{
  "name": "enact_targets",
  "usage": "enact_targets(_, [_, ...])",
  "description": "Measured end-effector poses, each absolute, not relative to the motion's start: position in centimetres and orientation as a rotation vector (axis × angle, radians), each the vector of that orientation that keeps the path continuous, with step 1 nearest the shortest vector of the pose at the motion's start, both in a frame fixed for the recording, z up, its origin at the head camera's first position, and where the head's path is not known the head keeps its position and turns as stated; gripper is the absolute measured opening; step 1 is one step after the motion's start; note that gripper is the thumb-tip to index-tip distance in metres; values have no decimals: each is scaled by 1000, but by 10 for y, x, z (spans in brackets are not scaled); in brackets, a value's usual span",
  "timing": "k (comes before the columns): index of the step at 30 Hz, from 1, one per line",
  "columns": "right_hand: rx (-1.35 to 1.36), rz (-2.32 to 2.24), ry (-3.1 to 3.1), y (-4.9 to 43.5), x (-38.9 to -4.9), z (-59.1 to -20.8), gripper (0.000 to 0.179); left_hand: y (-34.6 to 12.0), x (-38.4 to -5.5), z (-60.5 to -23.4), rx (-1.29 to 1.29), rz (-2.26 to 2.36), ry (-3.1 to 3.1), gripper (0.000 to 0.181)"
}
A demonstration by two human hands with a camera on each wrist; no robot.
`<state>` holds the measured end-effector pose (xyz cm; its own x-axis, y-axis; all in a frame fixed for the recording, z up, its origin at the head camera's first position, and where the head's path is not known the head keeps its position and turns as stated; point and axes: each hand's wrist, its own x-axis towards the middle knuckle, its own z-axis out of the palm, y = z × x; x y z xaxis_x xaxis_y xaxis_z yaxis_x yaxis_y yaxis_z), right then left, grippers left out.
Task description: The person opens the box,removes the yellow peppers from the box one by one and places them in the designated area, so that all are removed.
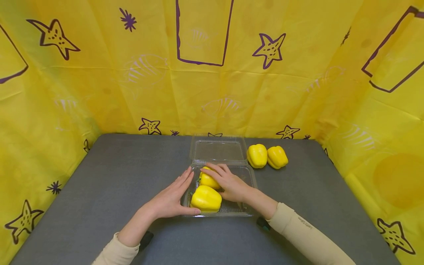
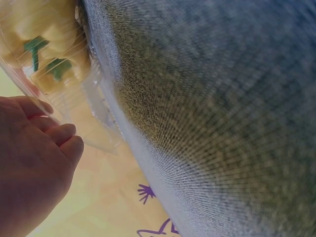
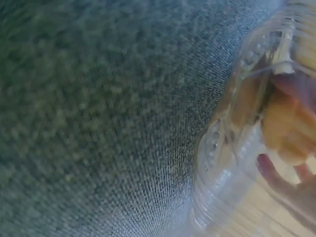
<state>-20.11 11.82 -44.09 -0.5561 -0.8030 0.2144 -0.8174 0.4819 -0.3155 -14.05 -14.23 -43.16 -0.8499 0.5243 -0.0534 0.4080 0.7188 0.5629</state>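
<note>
Peppers (image 1: 206, 198) in container (image 1: 233, 210), sleeve lettering (image 1: 304, 222) illegible

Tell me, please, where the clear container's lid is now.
In the head view, the lid lies open beyond the container's base, near the table's far edge, with a yellow pepper just to its right.

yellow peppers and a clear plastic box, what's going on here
A person's right hand holds the rear pepper inside a clear plastic container. The front pepper sits in there too, nearer the person, while the left hand lies with fingers extended along the container's left side. The lid is open, on the far side. A third pepper and a fourth pepper lie outside on the gray table, right of the lid.
</note>
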Motion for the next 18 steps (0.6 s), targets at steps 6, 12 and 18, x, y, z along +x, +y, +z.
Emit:
enact_targets(6, [1441,620,-2657,116,-202,-443,77,-142,-140,-432,743,821,2715,123])
enact_targets(12, [1417,641,-2662,114,-203,-445,73,-142,-140,-431,742,823,2711,123])
enact_targets(18, [1403,635,-2648,114,-204,-446,72,-142,-140,-432,741,824,2715,123])
